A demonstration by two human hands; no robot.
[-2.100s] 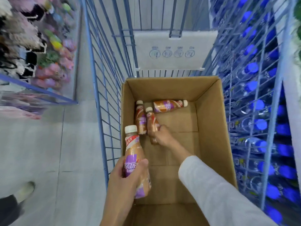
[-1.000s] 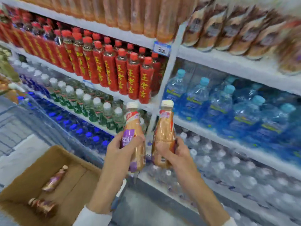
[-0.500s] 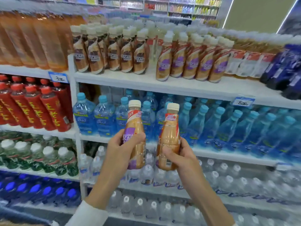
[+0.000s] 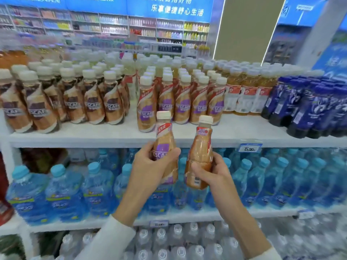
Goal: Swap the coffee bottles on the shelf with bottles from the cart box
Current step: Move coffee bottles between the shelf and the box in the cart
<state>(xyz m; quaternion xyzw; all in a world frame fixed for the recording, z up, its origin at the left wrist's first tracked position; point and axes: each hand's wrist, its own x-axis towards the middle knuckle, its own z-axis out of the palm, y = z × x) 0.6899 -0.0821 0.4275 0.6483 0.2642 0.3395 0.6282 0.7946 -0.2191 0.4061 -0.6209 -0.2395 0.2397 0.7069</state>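
Two coffee bottles are being held up side by side in front of the top shelf, just below its front edge. The left bottle, with its cream cap and a purple label patch facing the camera, is standing nearly upright inside the left hand, whose fingers are wrapping closed around its lower body with the thumb pressing across the label. The right bottle is tilting slightly to the right, its printed back panel showing near the base, and the right hand is closing firmly around its lower half from behind. The two bottles are sitting close together, nearly touching at the bottom. Directly behind them on the shelf, a block of purple-label coffee bottles is standing in rows, with one bottle set forward at the left front corner. To the left, a block of brown-label coffee bottles is filling the shelf, and to the right amber tea bottles and dark blue bottles are standing in turn. A price tag is hanging on the shelf edge to the right of the hands. Below, blue-capped water bottles are lining the next shelf, and clear bottles are crowding the one under that. White sleeves are covering both forearms.
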